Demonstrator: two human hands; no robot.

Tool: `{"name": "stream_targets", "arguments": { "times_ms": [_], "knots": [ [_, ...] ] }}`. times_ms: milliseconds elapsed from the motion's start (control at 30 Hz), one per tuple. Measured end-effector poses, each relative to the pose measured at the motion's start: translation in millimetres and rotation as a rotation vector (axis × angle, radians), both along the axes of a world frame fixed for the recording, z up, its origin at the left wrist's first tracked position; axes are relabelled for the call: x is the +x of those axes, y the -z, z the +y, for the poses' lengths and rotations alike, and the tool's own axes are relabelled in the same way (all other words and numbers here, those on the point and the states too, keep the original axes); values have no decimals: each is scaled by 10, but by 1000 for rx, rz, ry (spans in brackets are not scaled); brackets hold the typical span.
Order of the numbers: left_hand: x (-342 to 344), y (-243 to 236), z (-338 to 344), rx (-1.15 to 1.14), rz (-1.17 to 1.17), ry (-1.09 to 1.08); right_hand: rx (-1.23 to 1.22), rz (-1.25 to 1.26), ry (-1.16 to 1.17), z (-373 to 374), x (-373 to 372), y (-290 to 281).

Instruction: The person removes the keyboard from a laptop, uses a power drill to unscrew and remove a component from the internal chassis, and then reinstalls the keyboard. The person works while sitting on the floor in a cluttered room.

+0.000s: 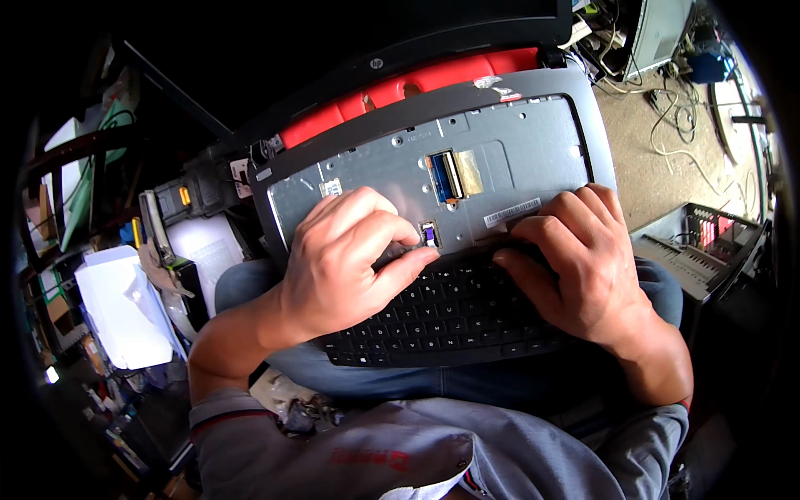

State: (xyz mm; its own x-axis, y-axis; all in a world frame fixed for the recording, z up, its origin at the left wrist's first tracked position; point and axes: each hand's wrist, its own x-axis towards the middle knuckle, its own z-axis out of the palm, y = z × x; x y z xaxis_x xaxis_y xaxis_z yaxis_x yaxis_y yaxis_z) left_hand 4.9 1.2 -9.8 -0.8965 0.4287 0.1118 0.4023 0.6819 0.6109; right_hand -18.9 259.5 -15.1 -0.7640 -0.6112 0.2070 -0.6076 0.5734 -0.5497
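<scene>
An open laptop (594,121) lies across the person's lap, with a bare metal plate (521,150) exposed in its body. A loose black keyboard (421,333) rests along the plate's lower side. My left hand (337,258) has thumb and index closed at a small purple-tabbed connector (430,233) in a cutout near the keyboard's top edge; what is between the fingertips is hidden. My right hand (583,271) is curled on the keyboard's upper right edge, thumb low over the keys. Higher on the plate is another cutout with a ribbon cable (452,175).
A red object (333,117) shows behind the laptop body, below its dark screen (358,37). At left are white sheets (121,304), a dark bulky fixture (196,192) and clutter. At right, tangled cables (679,117) lie on the floor near an open metal case (692,250) with components.
</scene>
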Motion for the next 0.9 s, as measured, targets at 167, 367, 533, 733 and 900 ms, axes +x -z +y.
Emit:
{"name": "stream_targets", "arguments": {
  "times_ms": [167, 367, 533, 733, 900],
  "knots": [
    [4, 41, 24, 22, 43, -24, 40, -3, -23, -5, -21, -31],
    [12, 81, 15, 33, 81, -17, 32, -32, -22, -8, -21, -40],
    [13, 60, 8, 40, 74, -21, 41, -43, -24, 0, -18, -51],
    [12, 63, 31, 30, 56, -50, 52, -17, -30, -2, -30, -50],
    [3, 67, 21, 22, 69, -23, 39, -11, -29, 3, -28, -41]
  ]
}}
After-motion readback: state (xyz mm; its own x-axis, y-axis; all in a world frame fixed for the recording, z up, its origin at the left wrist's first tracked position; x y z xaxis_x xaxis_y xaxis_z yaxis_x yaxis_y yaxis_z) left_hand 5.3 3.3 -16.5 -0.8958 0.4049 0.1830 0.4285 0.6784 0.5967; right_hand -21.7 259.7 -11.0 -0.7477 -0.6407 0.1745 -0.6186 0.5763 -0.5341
